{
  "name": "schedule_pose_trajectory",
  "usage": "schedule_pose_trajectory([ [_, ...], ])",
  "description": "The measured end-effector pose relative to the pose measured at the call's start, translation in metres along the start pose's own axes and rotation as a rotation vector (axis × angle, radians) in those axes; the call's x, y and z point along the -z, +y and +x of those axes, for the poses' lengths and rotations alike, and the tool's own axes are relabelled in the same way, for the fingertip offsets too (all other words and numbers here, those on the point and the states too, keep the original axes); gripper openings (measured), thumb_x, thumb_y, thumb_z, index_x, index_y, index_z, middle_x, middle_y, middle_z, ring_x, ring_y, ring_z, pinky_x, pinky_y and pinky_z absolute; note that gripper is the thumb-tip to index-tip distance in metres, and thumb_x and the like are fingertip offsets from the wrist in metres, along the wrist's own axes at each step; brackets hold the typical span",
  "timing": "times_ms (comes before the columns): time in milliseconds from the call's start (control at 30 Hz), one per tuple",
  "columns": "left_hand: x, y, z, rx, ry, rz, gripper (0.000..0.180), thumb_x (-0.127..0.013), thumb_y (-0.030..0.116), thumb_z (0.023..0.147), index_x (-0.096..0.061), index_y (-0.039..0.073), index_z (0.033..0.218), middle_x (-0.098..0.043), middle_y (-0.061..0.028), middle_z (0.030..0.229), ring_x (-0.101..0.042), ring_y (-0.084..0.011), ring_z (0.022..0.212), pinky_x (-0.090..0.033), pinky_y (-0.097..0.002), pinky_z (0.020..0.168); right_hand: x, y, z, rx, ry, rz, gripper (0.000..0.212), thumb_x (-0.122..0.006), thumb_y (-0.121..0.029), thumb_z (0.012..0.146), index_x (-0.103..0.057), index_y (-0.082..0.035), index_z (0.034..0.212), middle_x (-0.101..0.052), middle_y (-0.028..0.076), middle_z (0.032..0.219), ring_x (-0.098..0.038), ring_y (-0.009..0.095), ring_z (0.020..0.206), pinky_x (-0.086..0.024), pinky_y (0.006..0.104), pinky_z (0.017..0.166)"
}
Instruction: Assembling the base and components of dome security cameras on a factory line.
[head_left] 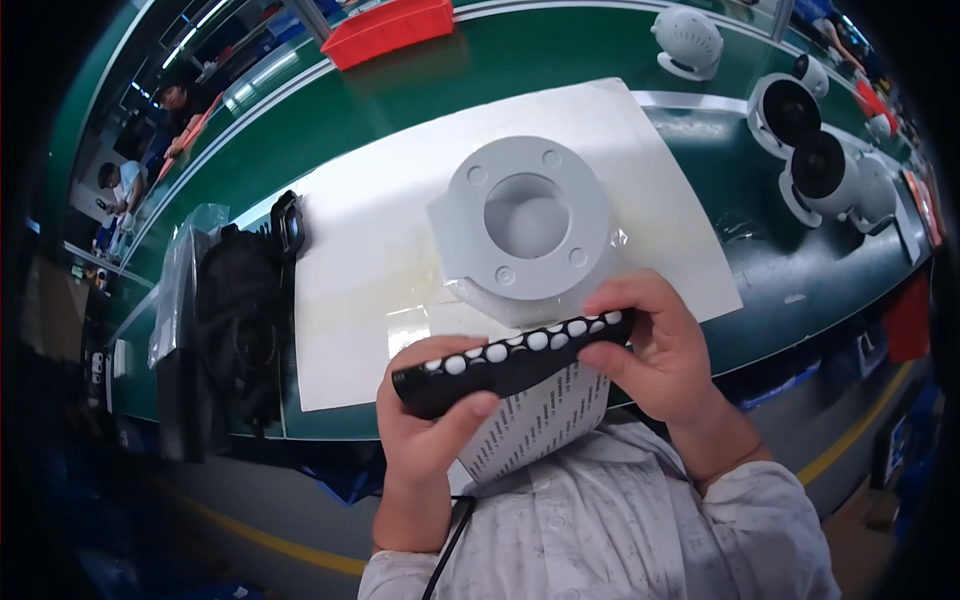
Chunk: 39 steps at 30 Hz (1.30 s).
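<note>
Between both hands I hold a black sheet [520,368] bent over along a ridge, with rows of white round spots along the bend. Its pale printed backing [540,425] hangs toward my body. My left hand [430,415] pinches the left end, thumb on the near side. At the right end my right hand [655,350] grips the sheet between thumb and fingers. Just beyond it, a light grey round plastic part [590,215] lies on a white board [360,260]. That part has a wide central opening with a domed shape inside and several small round recesses around it.
A black bag [240,320] and clear plastic wrap [180,275] lie at the left. White fans [835,180] stand at the right, another fan [688,42] farther back. A red bin [388,32] sits at the far edge. Other people [125,185] work beyond the left side.
</note>
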<state>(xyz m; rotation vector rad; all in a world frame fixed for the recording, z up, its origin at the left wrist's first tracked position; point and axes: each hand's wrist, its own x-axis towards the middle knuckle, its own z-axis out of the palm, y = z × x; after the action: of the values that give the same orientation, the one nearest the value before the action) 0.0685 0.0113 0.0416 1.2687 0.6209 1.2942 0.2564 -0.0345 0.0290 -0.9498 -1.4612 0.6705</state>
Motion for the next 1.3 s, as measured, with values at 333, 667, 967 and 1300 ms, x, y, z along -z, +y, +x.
schedule_pose_trajectory([
  [333, 0.023, -0.007, -0.007, 0.18, -0.017, 0.117, 0.015, -0.067, -0.004, 0.064, -0.056, -0.005, 0.074, -0.055, -0.0033, 0.065, -0.049, -0.0096, 0.062, -0.042, -0.0231, 0.061, -0.005, 0.011, -0.006, 0.036, 0.035, 0.118, 0.049, -0.061, 0.001, 0.073, -0.031, -0.003, 0.111, -0.054, 0.009, 0.083, -0.055, 0.011, 0.072, -0.044, 0.0199, 0.064],
  [667, 0.021, -0.015, -0.006, 0.002, -0.013, 0.224, 0.016, -0.068, -0.006, 0.061, -0.052, -0.004, 0.065, -0.05, -0.0067, 0.059, -0.046, -0.0156, 0.059, -0.04, -0.0262, 0.062, -0.002, 0.012, -0.004, 0.168, 0.092, -0.353, 0.025, -0.069, -0.004, 0.066, -0.049, -0.006, 0.082, -0.055, 0.012, 0.092, -0.055, 0.019, 0.083, -0.045, 0.0268, 0.069],
  [967, 0.023, -0.017, -0.005, -0.073, -0.084, 0.294, 0.019, -0.066, -0.009, 0.059, -0.049, -0.002, 0.063, -0.048, -0.0066, 0.06, -0.045, -0.0155, 0.056, -0.037, -0.024, 0.053, -0.002, 0.013, -0.003, 0.522, 0.049, -0.622, 0.033, -0.067, -0.005, 0.063, -0.048, -0.015, 0.089, -0.059, -0.002, 0.08, -0.052, 0.019, 0.085, -0.034, 0.0346, 0.072],
  [1300, 0.024, -0.02, -0.009, -0.107, -0.098, 0.367, 0.018, -0.067, -0.006, 0.061, -0.051, -0.003, 0.068, -0.049, -0.0047, 0.057, -0.045, -0.0116, 0.055, -0.039, -0.0217, 0.055, -0.019, 0.006, 0.005, 0.462, -0.008, -0.264, 0.026, -0.063, -0.003, 0.066, -0.051, -0.012, 0.087, -0.054, 0.006, 0.094, -0.055, 0.02, 0.079, -0.039, 0.0301, 0.066],
])
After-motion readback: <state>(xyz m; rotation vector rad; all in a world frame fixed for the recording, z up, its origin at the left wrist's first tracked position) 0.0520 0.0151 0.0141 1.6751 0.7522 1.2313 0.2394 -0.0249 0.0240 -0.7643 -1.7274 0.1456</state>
